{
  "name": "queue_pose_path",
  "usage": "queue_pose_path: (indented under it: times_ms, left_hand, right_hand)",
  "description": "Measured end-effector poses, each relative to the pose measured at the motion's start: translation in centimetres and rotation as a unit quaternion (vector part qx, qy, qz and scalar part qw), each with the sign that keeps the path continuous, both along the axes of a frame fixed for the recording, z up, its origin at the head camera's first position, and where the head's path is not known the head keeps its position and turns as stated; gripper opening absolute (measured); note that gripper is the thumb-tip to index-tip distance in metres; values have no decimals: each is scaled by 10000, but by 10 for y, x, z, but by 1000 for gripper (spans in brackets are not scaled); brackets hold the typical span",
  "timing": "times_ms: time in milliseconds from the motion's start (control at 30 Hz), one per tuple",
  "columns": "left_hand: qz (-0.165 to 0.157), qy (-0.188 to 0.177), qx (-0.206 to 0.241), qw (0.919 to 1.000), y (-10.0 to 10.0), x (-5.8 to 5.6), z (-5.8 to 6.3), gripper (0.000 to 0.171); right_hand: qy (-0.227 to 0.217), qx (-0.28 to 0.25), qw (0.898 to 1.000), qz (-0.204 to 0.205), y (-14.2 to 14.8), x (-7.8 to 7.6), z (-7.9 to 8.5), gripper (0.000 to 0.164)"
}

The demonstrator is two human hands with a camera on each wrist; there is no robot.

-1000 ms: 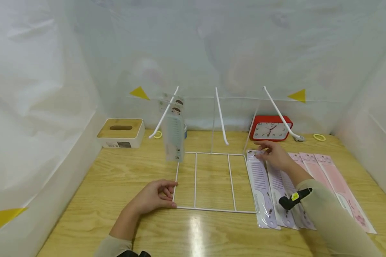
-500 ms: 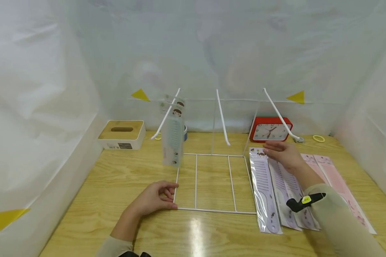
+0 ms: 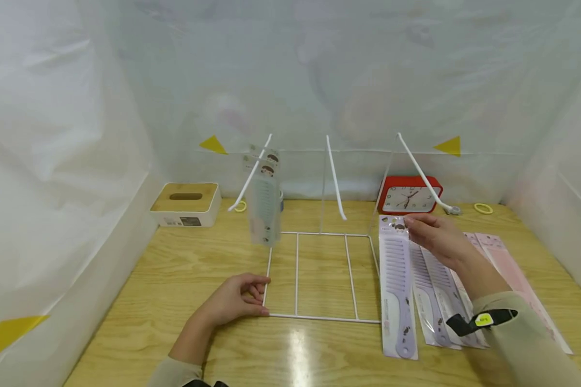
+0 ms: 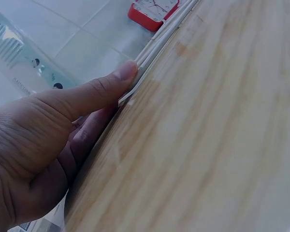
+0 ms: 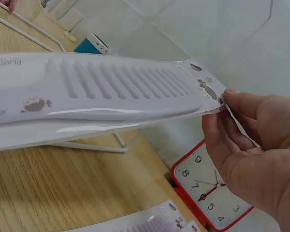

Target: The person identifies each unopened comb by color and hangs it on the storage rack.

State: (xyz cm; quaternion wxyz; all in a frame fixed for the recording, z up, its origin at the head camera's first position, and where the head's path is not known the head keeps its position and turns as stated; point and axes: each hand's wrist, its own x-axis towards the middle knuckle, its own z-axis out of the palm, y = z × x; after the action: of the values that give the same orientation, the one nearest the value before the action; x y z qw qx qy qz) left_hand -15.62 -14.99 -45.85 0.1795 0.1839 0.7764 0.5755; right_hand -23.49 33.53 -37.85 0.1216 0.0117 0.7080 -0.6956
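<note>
My right hand (image 3: pixel 438 239) pinches the top right corner of a purple comb (image 3: pixel 398 285) in a clear packet. In the right wrist view the packaged comb (image 5: pixel 125 89) is raised at a slant over the table. At the front left corner of a white wire display rack (image 3: pixel 297 274), my left hand (image 3: pixel 232 300) grips the base, its thumb on the wire in the left wrist view. Pale green packaged combs (image 3: pixel 265 207) hang from the rack's left hook. More purple packaged combs (image 3: pixel 430 306) lie fanned on the table under the right forearm.
Pink packets (image 3: pixel 501 260) lie on the far right, partly under the right sleeve. Behind the rack stand a red clock (image 3: pixel 411 196) and, at left, a tissue box (image 3: pixel 186 204). The rack's middle hook (image 3: pixel 335 177) and right hook (image 3: pixel 423 174) jut forward. Yellow rings lie at the back.
The right hand has taken hold of the leftmost purple comb's packet, lifted its top end and drawn it slightly right and nearer. The left hand has stayed on the rack.
</note>
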Motion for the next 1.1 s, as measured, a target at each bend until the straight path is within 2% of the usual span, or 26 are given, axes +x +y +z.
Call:
queue_pose_path:
  times_ms: [200,333,567,733,800,900,1033,1100]
  left_hand:
    - [-44,5,15,10000,0,0,0,68]
    - [3,-68,-3,10000,0,2,-1,69]
    - [26,-59,-38,10000,0,2,1,70]
    - [10,-32,-15,10000,0,0,3,69]
    - [1,-31,20,10000,0,0,3,69]
    - [13,-70,33,10000,0,0,3,68]
    - [11,-116,16,9999,0,1,2,68]
    - [-6,-102,24,9999,0,0,2,69]
  right_hand:
    - [673,64,9977,-74,-7,30,17,9]
    - [1292,-148,9915,103,-19,55,27,12]
    - [2031,-1137,9713,492,-42,86,41,30]
    - [2369,-1657,9562,459,-64,105,46,38]
    - [2534,-1523,9544,418,-75,112,49,37]
    - [2969,-1320,9438,602,-93,120,56,35]
    - [3636,-1088,9227,677,-116,125,68,30]
    - [3887,-985,9149,469,-125,127,76,27]
